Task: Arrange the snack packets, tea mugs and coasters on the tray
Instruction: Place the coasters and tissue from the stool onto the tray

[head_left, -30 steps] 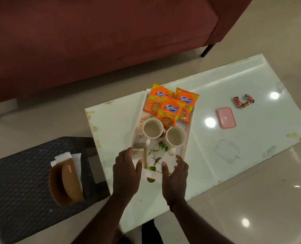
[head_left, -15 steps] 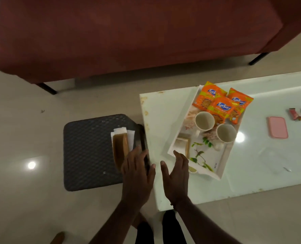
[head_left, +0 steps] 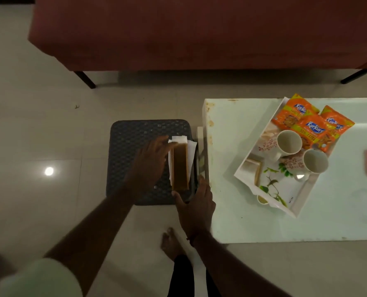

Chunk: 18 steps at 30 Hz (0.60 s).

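On the pale tabletop [head_left: 231, 211] sits the white tray [head_left: 300, 196], already carrying three orange snack packets [head_left: 311, 127] at its far end, two empty mugs [head_left: 289, 141] just nearer than them, and what looks like a stack of coasters [head_left: 252, 168] by the tray's left wall. To the left of the tray, off the tabletop, a dark woven stool [head_left: 135, 151] holds a wooden napkin holder [head_left: 180, 166] with white napkins [head_left: 179, 138] in it. Both hands are at that holder, well apart from the tray: the left hand [head_left: 150, 161] is spread open against the holder's far-left side, fingers near the napkins, and the right hand [head_left: 196, 203] is open at its near end, thumb touching or almost touching the base; neither is closed around it yet. The step in hand seems to be fetching the holder to add to the tray. To do it well, the person should close both hands on the wooden sides rather than the loose napkins, lift it level so the napkins stay in, carry it over the tabletop edge, and set it in the bare near part of the tray, clear of the mugs, whose handles are easy to knock.
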{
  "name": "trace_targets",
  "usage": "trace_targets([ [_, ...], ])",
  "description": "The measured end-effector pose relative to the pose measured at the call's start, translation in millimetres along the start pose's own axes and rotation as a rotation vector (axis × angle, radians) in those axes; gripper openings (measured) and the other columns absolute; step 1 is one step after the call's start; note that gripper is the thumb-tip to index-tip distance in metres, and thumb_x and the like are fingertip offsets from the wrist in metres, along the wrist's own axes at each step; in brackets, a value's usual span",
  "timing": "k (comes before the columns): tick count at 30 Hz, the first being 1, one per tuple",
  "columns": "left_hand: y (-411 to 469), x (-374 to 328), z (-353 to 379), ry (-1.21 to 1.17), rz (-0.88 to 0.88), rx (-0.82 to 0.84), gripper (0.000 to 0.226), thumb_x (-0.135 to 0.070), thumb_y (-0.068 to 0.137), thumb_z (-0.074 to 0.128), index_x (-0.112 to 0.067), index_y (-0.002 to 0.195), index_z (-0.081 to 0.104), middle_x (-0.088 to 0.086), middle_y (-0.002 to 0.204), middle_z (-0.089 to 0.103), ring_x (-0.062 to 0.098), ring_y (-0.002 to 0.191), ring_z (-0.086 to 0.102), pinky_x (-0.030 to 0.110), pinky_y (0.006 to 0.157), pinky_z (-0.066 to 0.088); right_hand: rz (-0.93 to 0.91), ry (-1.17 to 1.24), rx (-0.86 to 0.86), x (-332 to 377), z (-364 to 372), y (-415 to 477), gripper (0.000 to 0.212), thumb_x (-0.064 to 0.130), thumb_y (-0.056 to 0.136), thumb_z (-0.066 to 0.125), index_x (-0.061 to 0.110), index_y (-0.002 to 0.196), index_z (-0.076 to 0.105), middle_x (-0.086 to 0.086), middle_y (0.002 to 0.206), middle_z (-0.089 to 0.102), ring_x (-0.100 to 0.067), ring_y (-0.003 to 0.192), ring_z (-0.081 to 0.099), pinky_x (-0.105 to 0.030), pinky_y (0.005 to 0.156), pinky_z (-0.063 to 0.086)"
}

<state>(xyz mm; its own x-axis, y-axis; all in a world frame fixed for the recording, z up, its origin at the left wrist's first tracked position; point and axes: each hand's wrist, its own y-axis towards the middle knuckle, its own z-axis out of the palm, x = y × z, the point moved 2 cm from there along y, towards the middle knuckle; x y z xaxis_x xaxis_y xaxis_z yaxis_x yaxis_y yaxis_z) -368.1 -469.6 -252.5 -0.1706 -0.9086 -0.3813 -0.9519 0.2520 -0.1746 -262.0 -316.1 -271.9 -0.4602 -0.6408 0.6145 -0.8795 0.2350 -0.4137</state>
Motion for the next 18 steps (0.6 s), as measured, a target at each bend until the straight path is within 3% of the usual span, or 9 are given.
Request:
trace_targets([
  [5,63,6,-2,0.173,0.279,0.186,0.085,0.007,0.082,0.059,-0.032,0.149,0.023,0.009,0.149,0.040,0.028,0.135,0.042,0.047,0.103,0.046,0.093,0.032,-0.093,10,22,0,0.081,0.055,0.074,0.073,0.029,0.142,0.036,0.007,0.137,0.050,-0.016,0.132,0.043,-0.044,0.113,0.032],
  [8,86,5,1,0.271,0.371,0.228,0.063,-0.004,0.088,0.061,-0.028,0.143,0.041,0.008,0.138,0.051,0.026,0.123,0.053,0.042,0.095,0.051,0.142,0.026,-0.119,14,28,3,0.074,0.053,0.077,0.071,0.027,0.138,0.039,0.006,0.132,0.052,-0.016,0.126,0.048,-0.040,0.110,0.033],
  [11,96,0,3,0.291,0.401,0.318,0.036,-0.024,0.094,0.057,-0.023,0.130,0.056,0.005,0.131,0.058,0.023,0.119,0.055,0.041,0.099,0.048,0.161,0.015,-0.134,16,32,8,0.060,0.054,0.081,0.067,0.027,0.130,0.044,0.006,0.126,0.056,-0.016,0.121,0.052,-0.035,0.106,0.034],
  [14,99,1,-1,0.297,0.454,0.382,0.035,-0.021,0.090,0.062,-0.026,0.125,0.060,0.001,0.128,0.059,0.021,0.117,0.056,0.037,0.098,0.048,0.158,0.022,-0.143,15,31,11,0.049,0.052,0.083,0.064,0.029,0.123,0.046,0.010,0.117,0.058,-0.013,0.115,0.054,-0.028,0.100,0.031],
  [18,100,5,-8,0.268,0.473,0.400,0.037,-0.020,0.087,0.065,-0.030,0.123,0.062,-0.002,0.124,0.060,0.018,0.112,0.058,0.031,0.091,0.050,0.134,0.044,-0.158,13,24,8,0.050,0.051,0.082,0.064,0.029,0.123,0.048,0.012,0.114,0.057,-0.011,0.109,0.053,-0.026,0.098,0.033],
])
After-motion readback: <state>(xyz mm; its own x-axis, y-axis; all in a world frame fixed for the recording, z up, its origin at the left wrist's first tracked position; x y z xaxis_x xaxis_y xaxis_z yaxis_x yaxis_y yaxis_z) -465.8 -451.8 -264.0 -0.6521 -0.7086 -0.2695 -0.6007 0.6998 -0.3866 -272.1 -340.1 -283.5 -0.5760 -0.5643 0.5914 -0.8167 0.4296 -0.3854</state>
